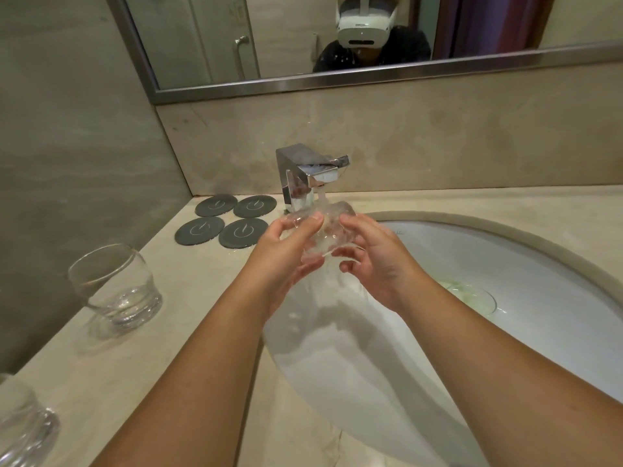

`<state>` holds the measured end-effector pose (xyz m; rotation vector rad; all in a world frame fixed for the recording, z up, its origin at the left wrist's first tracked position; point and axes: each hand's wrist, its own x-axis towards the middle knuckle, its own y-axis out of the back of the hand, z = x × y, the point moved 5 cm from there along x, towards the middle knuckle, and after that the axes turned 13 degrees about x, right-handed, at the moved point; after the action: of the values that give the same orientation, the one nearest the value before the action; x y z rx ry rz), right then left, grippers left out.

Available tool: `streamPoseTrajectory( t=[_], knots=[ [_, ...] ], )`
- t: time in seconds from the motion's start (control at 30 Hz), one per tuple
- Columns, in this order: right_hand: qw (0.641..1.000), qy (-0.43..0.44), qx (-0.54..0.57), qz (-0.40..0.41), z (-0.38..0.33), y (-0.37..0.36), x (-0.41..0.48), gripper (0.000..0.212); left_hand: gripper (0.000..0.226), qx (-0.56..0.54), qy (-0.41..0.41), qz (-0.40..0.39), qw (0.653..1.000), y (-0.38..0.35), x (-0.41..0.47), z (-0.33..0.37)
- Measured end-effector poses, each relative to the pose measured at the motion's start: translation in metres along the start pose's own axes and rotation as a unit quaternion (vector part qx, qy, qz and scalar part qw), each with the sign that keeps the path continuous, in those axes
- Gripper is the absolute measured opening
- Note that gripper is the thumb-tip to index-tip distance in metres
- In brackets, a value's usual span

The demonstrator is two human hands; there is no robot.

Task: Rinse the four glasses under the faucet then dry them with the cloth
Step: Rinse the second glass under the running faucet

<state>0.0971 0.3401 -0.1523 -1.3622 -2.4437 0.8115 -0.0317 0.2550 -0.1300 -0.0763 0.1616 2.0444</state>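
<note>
At your ten o'clock, four dark round coasters (225,220) lie clustered on the beige countertop (161,332). At twelve o'clock, a steel-framed mirror (303,83) hangs on the wall.

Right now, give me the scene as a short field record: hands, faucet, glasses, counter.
left hand: holding the glass under the stream
right hand: holding the same glass
held glass: tilted over the sink, water running on it
faucet: on
glasses on counter: one upright at left, another cut off by the bottom-left edge
coasters: four dark round ones, all bare
cloth: not in view
</note>
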Motion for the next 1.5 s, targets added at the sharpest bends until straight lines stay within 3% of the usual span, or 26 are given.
streamPoseTrajectory(
  t=[0.07,0.2,0.37,0.5,0.63,0.73,0.87,0.97,1.2,1.5],
  knots=[
    [0.999,0.019,0.021,0.019,-0.002,0.002,0.001,0.035,0.056,0.013,-0.009,-0.007,1.000,-0.001,0.000,0.001],
    [0.997,0.032,0.049,0.050,-0.003,0.005,0.002,0.041,0.097,0.083,-0.071,-0.025,0.994,0.002,0.001,0.003],
    [0.997,0.019,0.044,0.053,0.002,0.004,0.002,0.051,0.074,0.179,-0.157,-0.007,0.971,0.004,-0.006,0.010],
    [0.998,-0.014,0.035,0.049,0.006,0.000,0.001,0.056,0.064,0.187,-0.147,0.036,0.971,0.009,-0.003,0.010],
    [0.998,-0.030,0.050,0.033,0.007,-0.001,0.002,0.044,0.059,0.164,-0.129,0.038,0.977,0.007,-0.004,0.008],
    [0.999,-0.014,0.044,0.004,0.005,-0.003,0.003,0.016,0.048,0.154,-0.120,0.047,0.980,0.006,-0.003,0.007],
    [0.998,0.006,0.055,0.011,0.006,-0.001,0.008,0.029,0.072,0.168,-0.118,0.021,0.978,0.005,-0.003,0.005],
    [0.998,0.025,0.057,0.024,0.005,0.000,0.006,0.027,0.089,0.183,-0.130,-0.013,0.974,0.001,-0.004,0.005],
    [0.997,0.028,-0.013,0.065,0.006,0.005,0.006,0.056,0.075,0.196,-0.161,0.022,0.967,0.003,-0.006,0.010],
    [0.999,0.041,0.011,0.022,0.005,0.001,0.008,0.040,0.067,0.124,-0.120,0.012,0.985,0.003,0.002,0.000]
  ],
)
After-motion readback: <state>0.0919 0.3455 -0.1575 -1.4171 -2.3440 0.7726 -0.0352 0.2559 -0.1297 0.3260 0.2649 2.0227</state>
